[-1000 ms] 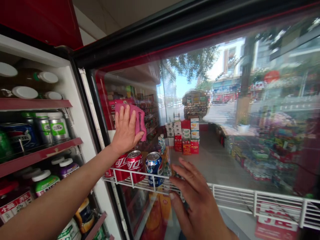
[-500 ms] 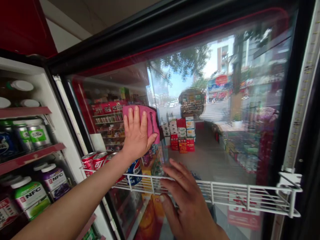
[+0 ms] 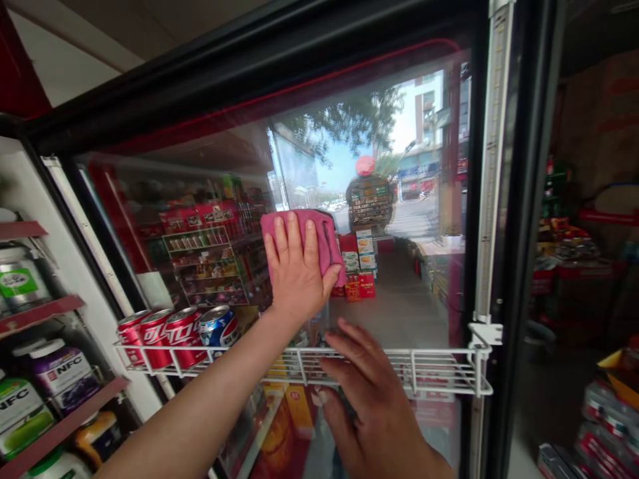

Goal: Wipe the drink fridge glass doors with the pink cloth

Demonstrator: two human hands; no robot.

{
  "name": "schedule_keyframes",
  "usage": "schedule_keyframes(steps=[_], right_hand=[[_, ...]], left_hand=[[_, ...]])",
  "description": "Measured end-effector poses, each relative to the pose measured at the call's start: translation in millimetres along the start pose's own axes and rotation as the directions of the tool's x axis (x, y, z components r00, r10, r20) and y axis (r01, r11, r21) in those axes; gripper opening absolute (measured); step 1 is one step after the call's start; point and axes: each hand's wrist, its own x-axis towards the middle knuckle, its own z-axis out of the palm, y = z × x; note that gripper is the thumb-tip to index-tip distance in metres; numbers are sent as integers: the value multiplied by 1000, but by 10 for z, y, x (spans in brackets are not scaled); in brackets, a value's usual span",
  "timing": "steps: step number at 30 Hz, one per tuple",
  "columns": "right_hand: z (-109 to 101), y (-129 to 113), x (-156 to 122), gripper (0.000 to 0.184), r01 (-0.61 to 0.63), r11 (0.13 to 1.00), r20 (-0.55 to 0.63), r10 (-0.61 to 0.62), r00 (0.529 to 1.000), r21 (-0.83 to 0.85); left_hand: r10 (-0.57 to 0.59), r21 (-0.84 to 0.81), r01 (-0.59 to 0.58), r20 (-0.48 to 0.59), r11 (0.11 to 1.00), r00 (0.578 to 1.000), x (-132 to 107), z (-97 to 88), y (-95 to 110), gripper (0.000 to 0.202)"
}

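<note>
A glass cooler door (image 3: 399, 319) fills most of the frame, with a white wire shelf (image 3: 413, 372) across its lower part. At lower center, the right hand (image 3: 377, 399) shows its fingers loosely spread and bent, holding nothing. Near mid-frame, the left hand (image 3: 297, 276) lies flat, fingers extended and slightly apart, over a pink cloth (image 3: 336, 251) against the glass; the cloth's edges show beyond the fingertips and thumb. Red Coca-Cola cans (image 3: 184, 336) and a blue Pepsi can (image 3: 217, 326) stand lower left.
</note>
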Motion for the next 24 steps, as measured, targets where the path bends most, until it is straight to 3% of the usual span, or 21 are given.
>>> schedule_keyframes(steps=[7,12,14,18,21,24], right_hand=[[-495,186,-184,32,-61,996,25,62,998,-62],[-811,287,-267,30,-66,995,-4,65,998,-75],[-917,315,-298,30,-67,996,-25,65,998,-63],[-1088,327,-372,28,-108,993,-27,107,994,-36],[-1153,295,-427,25,-148,989,-18,148,989,-15],[-1154,244,-480,23,-173,985,-25,173,985,4]], left_hand=[[19,-93,-15,47,996,999,199,130,831,114],[59,-155,-48,64,987,996,279,190,1251,117],[83,-196,-71,52,978,995,285,178,1321,110],[87,-310,-80,10,947,996,292,113,1272,70],[19,-388,-43,-65,921,998,307,63,1177,57],[-93,-364,30,-156,931,983,328,-24,1131,51]])
